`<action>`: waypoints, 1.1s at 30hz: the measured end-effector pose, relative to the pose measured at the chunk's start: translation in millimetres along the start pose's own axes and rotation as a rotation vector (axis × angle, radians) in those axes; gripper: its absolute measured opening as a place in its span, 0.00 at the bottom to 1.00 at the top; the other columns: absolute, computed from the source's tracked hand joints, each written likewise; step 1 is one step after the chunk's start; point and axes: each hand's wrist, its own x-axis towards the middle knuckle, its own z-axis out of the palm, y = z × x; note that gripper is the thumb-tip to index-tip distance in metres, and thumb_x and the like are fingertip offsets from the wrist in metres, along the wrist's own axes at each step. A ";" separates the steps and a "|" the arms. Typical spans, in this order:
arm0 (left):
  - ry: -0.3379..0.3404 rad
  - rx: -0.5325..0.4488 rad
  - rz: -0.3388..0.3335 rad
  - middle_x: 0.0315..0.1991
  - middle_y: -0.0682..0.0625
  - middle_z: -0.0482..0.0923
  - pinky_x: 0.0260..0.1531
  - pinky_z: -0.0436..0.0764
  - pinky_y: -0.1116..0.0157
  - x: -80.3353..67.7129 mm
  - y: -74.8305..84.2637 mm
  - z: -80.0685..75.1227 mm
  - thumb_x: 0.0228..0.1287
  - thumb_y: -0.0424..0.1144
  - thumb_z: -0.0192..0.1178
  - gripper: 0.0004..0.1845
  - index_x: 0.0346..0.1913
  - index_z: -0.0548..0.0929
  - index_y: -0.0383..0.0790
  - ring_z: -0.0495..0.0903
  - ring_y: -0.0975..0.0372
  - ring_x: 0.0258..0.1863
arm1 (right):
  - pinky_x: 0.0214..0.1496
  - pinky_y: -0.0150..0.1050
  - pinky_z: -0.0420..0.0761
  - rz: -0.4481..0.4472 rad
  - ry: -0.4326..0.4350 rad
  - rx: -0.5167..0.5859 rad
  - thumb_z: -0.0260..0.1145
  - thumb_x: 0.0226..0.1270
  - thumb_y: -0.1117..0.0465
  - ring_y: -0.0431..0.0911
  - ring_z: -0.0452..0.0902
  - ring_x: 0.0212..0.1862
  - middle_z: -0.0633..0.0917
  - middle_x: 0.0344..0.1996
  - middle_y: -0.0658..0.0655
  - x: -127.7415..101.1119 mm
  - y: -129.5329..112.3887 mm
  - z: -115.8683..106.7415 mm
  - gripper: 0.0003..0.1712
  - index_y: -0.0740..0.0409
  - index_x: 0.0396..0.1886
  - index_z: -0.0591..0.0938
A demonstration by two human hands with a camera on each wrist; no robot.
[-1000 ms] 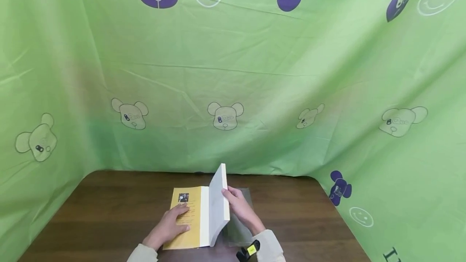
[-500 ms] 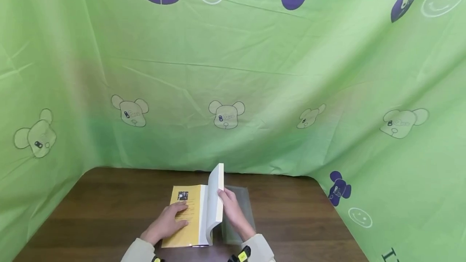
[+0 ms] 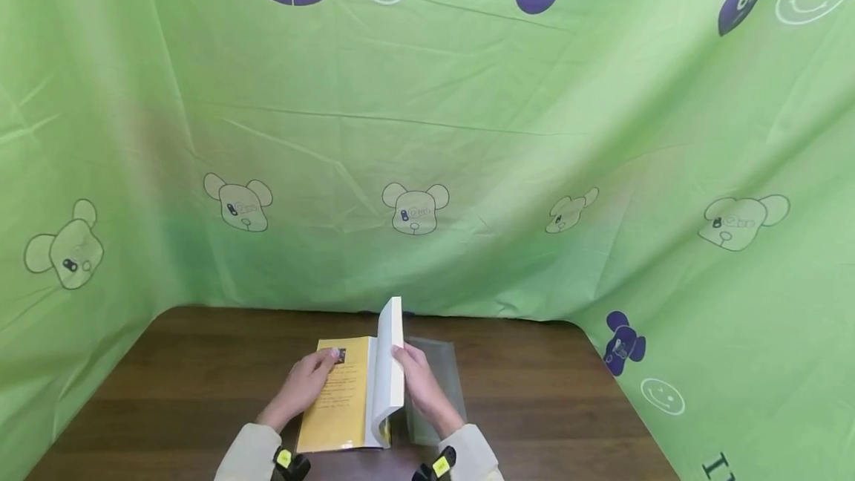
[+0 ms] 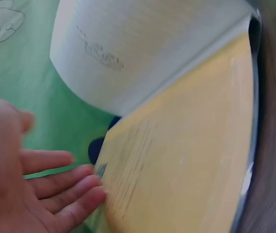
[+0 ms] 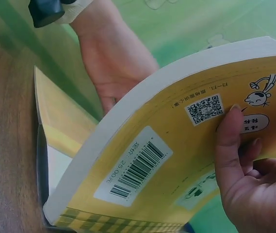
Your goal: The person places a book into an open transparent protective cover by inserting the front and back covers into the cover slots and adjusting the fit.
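An opened book [image 3: 390, 370] stands with its white page block raised; its yellow inside flap [image 3: 337, 392], with printed lines and a small photo, lies toward the left. My left hand [image 3: 303, 384] reaches over that flap, fingertips by the photo. In the left wrist view, the left hand [image 4: 50, 189] has its fingers extended at the flap's edge. My right hand [image 3: 424, 384] grips the raised page block from the right. The right wrist view shows the right hand [image 5: 254, 179] against the yellow back cover [image 5: 176, 131], which carries a barcode and a QR code.
A clear plastic sleeve [image 3: 441, 377] lies on the dark wooden table [image 3: 534, 407], partly behind my right forearm. A green printed cloth [image 3: 414, 95] hangs around the table's back and sides. Black wrist straps with yellow tags sit at both sleeves.
My left hand has slid up the yellow flap, from its middle to the photo near the top. The raised pages and my right hand have shifted slightly left.
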 end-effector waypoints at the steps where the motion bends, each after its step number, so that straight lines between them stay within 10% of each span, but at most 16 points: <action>1: 0.001 -0.074 -0.001 0.68 0.29 0.70 0.66 0.71 0.41 -0.8 0.6 1.8 0.83 0.53 0.40 0.33 0.73 0.67 0.27 0.79 0.44 0.59 | 0.42 0.35 0.84 -0.001 -0.005 0.001 0.45 0.82 0.58 0.44 0.82 0.40 0.81 0.46 0.78 -0.2 0.5 -0.1 0.27 0.81 0.62 0.71; 6: -0.067 -0.523 0.064 0.77 0.23 0.47 0.75 0.55 0.39 -1.8 8.8 8.1 0.83 0.59 0.24 0.42 0.77 0.47 0.21 0.51 0.33 0.76 | 0.43 0.35 0.84 -0.013 -0.063 0.018 0.44 0.82 0.58 0.42 0.82 0.40 0.81 0.47 0.78 3.1 -0.7 -0.6 0.29 0.83 0.64 0.68; 10: -0.108 -0.713 0.039 0.77 0.25 0.49 0.73 0.66 0.52 -4.8 12.8 10.1 0.79 0.64 0.17 0.46 0.79 0.45 0.26 0.58 0.39 0.75 | 0.43 0.35 0.84 -0.012 -0.091 0.032 0.44 0.83 0.57 0.41 0.82 0.39 0.84 0.43 0.70 6.1 -2.4 -2.0 0.30 0.83 0.66 0.66; 15: -0.124 -0.775 -0.014 0.79 0.28 0.48 0.58 0.73 0.69 -9.5 10.6 9.5 0.75 0.69 0.16 0.48 0.81 0.41 0.31 0.61 0.48 0.73 | 0.45 0.36 0.85 -0.010 -0.085 0.024 0.44 0.85 0.54 0.42 0.83 0.42 0.84 0.46 0.70 5.9 -2.5 -3.1 0.32 0.80 0.70 0.65; 33: -0.106 -0.815 0.010 0.80 0.28 0.40 0.58 0.68 0.73 -10.0 10.5 11.0 0.75 0.69 0.17 0.49 0.80 0.35 0.30 0.44 0.38 0.79 | 0.36 0.31 0.85 0.013 -0.081 -0.040 0.43 0.85 0.52 0.55 0.89 0.42 0.83 0.51 0.78 2.9 3.5 -5.5 0.33 0.73 0.75 0.63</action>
